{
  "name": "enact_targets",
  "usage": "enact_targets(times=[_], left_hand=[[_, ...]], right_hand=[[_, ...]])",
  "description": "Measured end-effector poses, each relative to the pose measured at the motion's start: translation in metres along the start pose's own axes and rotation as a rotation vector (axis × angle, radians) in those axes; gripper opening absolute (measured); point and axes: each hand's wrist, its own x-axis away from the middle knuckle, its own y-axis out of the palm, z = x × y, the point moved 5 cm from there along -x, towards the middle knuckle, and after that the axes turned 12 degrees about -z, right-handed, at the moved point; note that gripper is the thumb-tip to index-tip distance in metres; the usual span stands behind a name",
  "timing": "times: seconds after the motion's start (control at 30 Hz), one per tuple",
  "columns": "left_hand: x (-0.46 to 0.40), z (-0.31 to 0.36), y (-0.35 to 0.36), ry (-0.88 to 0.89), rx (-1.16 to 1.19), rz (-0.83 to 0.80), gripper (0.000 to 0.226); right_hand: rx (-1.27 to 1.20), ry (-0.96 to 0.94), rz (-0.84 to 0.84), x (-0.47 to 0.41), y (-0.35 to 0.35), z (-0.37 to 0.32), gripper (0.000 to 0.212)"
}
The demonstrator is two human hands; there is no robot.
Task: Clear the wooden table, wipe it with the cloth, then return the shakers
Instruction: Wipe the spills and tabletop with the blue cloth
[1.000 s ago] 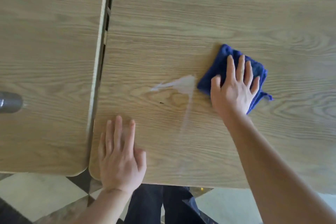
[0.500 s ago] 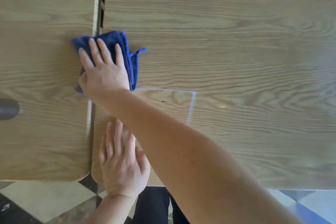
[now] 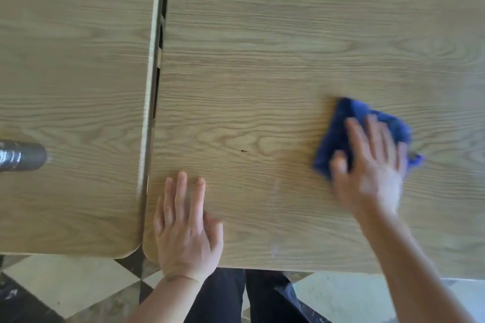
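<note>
The wooden table (image 3: 275, 65) fills the middle and right of the head view. A folded blue cloth (image 3: 338, 136) lies on its right half, and my right hand (image 3: 370, 168) presses flat on it with fingers spread, blurred by motion. My left hand (image 3: 183, 228) rests flat on the table near its front left corner, fingers apart, holding nothing. At the left edge of the view a dark grey shaker (image 3: 22, 156) lies on a second wooden table (image 3: 73, 60), only partly in the picture.
A narrow gap (image 3: 157, 60) separates the two tables. Below the front edge I see a checkered tile floor (image 3: 65, 286) and dark trousers (image 3: 225, 296). Chair legs show at the top right.
My right hand has swept the cloth from the left edge, by the gap, back across to the right half of the table. The wet streak has faded. My left hand stays put.
</note>
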Motion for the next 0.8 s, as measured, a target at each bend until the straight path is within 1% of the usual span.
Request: enact_targets(times=[0.07,0.1,0.23,0.3,0.37,0.43,0.5,0.67,0.73,0.8], left_hand=[[0.000,-0.001,0.001,0.006,-0.004,-0.008,0.071],[0.001,-0.002,0.001,0.007,-0.003,-0.009,0.071],[0.000,-0.003,0.000,-0.001,0.013,0.004,0.070],[0.000,-0.001,0.001,-0.001,0.011,0.008,0.070],[0.001,0.000,0.001,-0.002,0.003,0.003,0.071],[0.003,-0.001,0.000,-0.007,0.015,0.014,0.071],[0.003,-0.002,0.001,-0.011,0.018,0.032,0.071],[0.002,0.001,0.000,-0.007,0.024,0.068,0.071],[0.002,0.001,0.000,-0.019,0.031,0.078,0.069],[0.002,0.001,0.000,-0.021,0.032,0.088,0.067]], right_hand=[[-0.096,0.240,0.011,-0.004,-0.013,0.050,0.065],[-0.127,0.307,0.016,-0.008,-0.018,0.062,0.064],[-0.157,0.403,0.070,-0.045,-0.026,0.062,0.067],[-0.199,0.483,0.094,-0.066,-0.026,0.048,0.069],[-0.206,0.497,0.106,-0.080,-0.024,0.021,0.072],[-0.188,0.398,0.084,-0.089,-0.017,-0.021,0.072],[-0.188,0.253,0.044,-0.089,-0.007,-0.072,0.071],[-0.102,-0.231,-0.039,-0.041,0.029,-0.196,0.069],[-0.041,-0.381,-0.087,-0.017,0.045,-0.219,0.067],[-0.006,-0.469,-0.110,0.000,0.055,-0.216,0.066]])
